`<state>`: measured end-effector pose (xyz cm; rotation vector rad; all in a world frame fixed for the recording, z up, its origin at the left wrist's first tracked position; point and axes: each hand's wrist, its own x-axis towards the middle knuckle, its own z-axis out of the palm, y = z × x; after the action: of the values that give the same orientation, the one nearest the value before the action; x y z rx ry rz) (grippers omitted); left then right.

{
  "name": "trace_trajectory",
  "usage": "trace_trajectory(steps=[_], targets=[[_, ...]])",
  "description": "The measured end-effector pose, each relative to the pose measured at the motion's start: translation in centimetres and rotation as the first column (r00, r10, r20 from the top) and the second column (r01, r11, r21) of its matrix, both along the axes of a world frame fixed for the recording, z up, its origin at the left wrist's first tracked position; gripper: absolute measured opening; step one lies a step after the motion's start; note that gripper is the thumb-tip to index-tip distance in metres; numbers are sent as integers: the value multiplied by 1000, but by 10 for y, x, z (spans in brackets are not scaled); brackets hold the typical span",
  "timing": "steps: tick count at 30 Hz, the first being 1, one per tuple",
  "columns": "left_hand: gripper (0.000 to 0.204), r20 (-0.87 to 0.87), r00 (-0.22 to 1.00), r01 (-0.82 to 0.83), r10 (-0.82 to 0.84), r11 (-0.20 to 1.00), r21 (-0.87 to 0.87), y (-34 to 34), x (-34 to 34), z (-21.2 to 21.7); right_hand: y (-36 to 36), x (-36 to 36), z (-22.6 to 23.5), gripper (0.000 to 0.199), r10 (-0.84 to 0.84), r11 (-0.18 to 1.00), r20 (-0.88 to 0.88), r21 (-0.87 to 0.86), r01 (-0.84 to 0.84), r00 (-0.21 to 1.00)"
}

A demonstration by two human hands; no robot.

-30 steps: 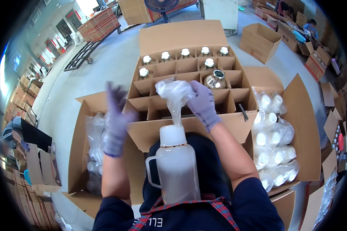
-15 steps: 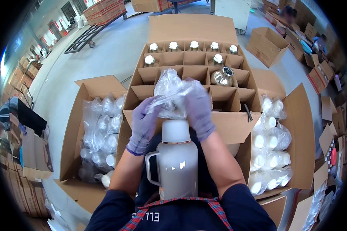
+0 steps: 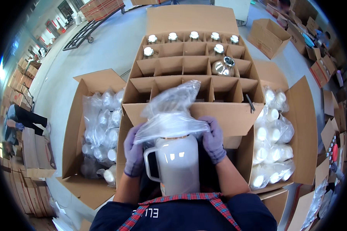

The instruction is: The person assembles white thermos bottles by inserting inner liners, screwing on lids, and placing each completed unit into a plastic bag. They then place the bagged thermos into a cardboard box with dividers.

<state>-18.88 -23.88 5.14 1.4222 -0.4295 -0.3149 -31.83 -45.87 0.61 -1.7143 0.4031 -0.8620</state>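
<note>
A pale grey vacuum jug (image 3: 179,165) with a side handle stands upright in front of me, close to my body. A clear plastic bag (image 3: 169,121) is drawn over its lid; the lower edge is spread wide and the top stands up loose. My left hand (image 3: 133,152), in a lilac glove, pinches the bag's edge on the left, beside the handle. The bag's right edge is gripped by my right hand (image 3: 213,140), gloved alike. The jug's body and handle remain outside the bag.
Ahead is a divided carton (image 3: 223,119) with white-capped bottles, a silvery glass flask (image 3: 223,68) and a dark rod (image 3: 250,103). Open boxes of bagged white-capped items flank me: a left carton (image 3: 74,144) and a right carton (image 3: 302,127). Another person (image 3: 27,117) bends at far left.
The bag has come down from above the jug to cover its lid. Both hands have moved apart and nearer to me, stretching the bag's edge wide.
</note>
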Motion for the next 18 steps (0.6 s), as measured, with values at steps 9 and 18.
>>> trace_trajectory(steps=[9,18], targets=[[28,831,525,-134,-181,947,291,83,-55,-32,-6,-76,9,23,414,674,-522,-375,-637,745],[40,-42,986,162,-159,897,411,122,-46,-9,-17,-129,97,42,434,691,-394,-431,-580,810]])
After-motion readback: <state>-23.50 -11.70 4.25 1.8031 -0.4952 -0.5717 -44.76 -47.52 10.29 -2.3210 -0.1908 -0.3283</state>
